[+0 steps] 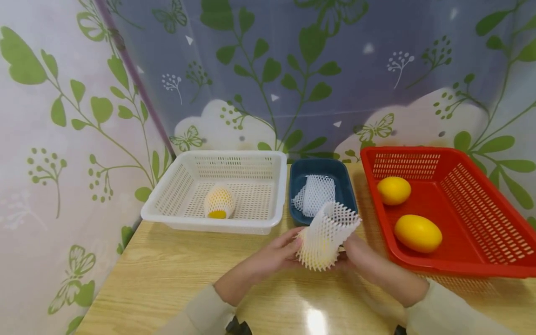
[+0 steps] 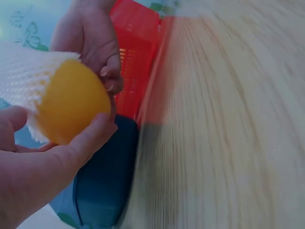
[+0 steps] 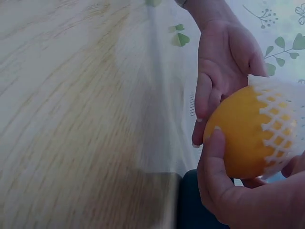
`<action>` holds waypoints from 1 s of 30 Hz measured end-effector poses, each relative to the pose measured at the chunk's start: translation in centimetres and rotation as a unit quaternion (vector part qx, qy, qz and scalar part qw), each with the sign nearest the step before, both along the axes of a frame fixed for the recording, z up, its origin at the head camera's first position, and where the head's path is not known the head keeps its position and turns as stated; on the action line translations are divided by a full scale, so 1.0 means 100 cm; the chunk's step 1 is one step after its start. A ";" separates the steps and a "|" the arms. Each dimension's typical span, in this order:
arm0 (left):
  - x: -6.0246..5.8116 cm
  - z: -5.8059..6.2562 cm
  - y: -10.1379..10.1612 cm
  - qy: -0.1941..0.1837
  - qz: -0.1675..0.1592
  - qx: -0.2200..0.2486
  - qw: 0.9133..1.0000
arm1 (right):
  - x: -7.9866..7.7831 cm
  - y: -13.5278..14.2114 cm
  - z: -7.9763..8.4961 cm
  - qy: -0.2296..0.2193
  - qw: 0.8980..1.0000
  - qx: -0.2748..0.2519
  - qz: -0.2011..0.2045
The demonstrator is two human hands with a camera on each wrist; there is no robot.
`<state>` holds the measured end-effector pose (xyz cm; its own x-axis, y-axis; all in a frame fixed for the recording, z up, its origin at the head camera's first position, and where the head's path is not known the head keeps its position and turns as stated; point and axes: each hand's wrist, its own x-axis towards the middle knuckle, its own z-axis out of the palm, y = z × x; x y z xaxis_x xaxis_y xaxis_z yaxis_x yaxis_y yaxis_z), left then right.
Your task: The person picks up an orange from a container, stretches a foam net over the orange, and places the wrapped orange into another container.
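Observation:
Both hands hold a yellow mango [image 2: 76, 102] over the front of the table. A white foam net sleeve [image 1: 331, 230] covers one end of it and stretches up beyond the fruit; in both wrist views the other end is bare. My left hand [image 1: 274, 253] grips it from the left, with fingers and thumb around the fruit and net edge. On the opposite side, my right hand [image 1: 362, 256] grips the mango, its fingers on the bare end in the right wrist view. In the head view the net hides most of the fruit and some fingers.
A white basket [image 1: 217, 225] at left contains a netted mango [image 1: 219, 202]. Behind the hands, a dark blue tray [image 1: 349, 186] holds white foam nets [image 1: 318, 193]. At right, a red basket [image 1: 469, 214] holds two bare mangoes [image 1: 418, 233]. A patterned curtain [image 1: 268, 83] borders the table.

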<state>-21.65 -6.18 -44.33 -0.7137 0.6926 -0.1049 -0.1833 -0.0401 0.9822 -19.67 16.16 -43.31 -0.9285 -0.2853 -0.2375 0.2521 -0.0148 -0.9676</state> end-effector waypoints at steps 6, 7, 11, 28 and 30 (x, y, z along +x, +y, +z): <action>0.004 0.009 0.009 -0.077 0.048 0.047 0.995 | -0.002 -0.005 0.023 -0.021 1.000 0.019 -0.005; 0.005 0.010 0.011 -0.085 0.055 0.053 0.993 | -0.002 -0.004 0.025 -0.022 0.999 0.026 -0.003; 0.006 0.013 0.014 -0.099 0.065 0.065 0.991 | -0.003 -0.004 0.028 -0.018 0.998 0.060 0.002; 0.000 0.008 0.008 -0.103 0.027 0.021 0.994 | 0.004 -0.007 0.026 0.021 0.998 0.044 0.046; 0.000 0.010 0.007 -0.090 0.028 0.013 0.995 | 0.003 -0.006 0.027 0.029 0.996 0.046 0.064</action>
